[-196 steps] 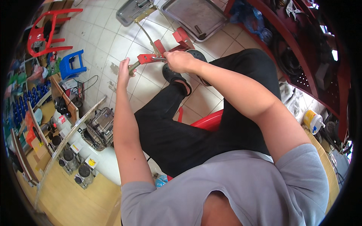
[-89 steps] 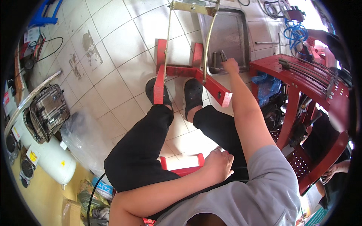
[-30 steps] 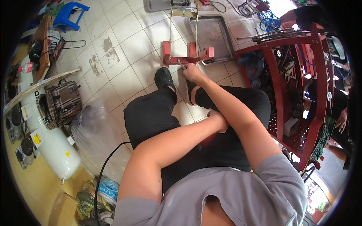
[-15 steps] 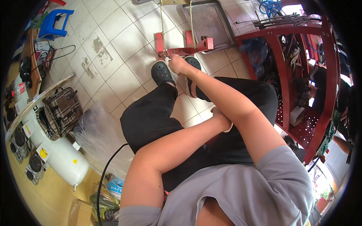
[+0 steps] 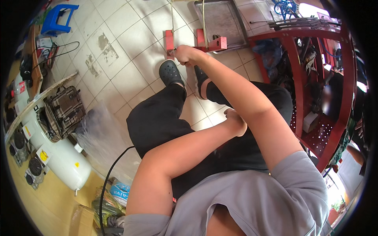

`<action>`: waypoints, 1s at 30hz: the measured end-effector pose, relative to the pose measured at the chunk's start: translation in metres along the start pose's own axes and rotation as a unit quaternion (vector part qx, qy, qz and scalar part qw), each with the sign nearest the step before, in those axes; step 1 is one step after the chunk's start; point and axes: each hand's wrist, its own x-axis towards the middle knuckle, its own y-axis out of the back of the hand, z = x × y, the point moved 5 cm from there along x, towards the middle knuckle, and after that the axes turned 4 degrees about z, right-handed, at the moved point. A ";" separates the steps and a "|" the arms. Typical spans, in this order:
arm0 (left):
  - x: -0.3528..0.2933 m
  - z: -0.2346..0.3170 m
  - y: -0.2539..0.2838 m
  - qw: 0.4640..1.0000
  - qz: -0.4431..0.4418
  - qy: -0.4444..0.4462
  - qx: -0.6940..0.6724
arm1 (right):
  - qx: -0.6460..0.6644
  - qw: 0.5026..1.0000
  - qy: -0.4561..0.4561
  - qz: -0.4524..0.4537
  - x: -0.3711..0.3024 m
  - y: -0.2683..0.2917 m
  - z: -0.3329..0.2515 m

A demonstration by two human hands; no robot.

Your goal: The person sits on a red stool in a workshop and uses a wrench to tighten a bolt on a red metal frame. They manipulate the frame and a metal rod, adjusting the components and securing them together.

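My right arm reaches forward to the foot of a red metal stand [image 5: 215, 44] on the floor. My right hand [image 5: 188, 55] is closed beside the stand's near left corner, with fingers curled downward. What it grips, if anything, is hidden beneath it. Two thin upright rods [image 5: 172, 19] rise from the red base toward the top edge of the view. My left arm crosses over my lap, and my left hand [image 5: 236, 121] is curled closed below my right forearm. Its palm is turned out of sight, so its contents cannot be made out.
A worn metal tray [image 5: 222, 25] lies behind the stand. To the right stands a red metal rack [image 5: 291, 59] loaded with tools and bags. On the left are a white tank [image 5: 67, 165], a plaid bag [image 5: 65, 110], clear plastic sheeting [image 5: 104, 137] and a blue stool [image 5: 59, 19].
My right hand has turned and curled more at the stand's corner. My left hand has shifted a little and shows more from under the right forearm.
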 end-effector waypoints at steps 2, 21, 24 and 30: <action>0.006 -0.009 -0.016 0.994 0.034 0.015 -0.099 | -0.111 0.990 0.083 0.028 0.009 -0.003 0.014; -0.057 0.023 0.059 0.281 0.068 0.444 -0.848 | 0.048 0.970 0.109 0.214 -0.031 -0.049 0.026; -0.060 0.026 0.070 0.208 0.089 0.424 -0.877 | 0.100 0.965 0.116 0.215 -0.020 -0.055 0.038; -0.056 0.036 0.069 0.088 0.099 0.371 -0.919 | 0.086 0.971 0.137 0.178 0.002 -0.070 0.061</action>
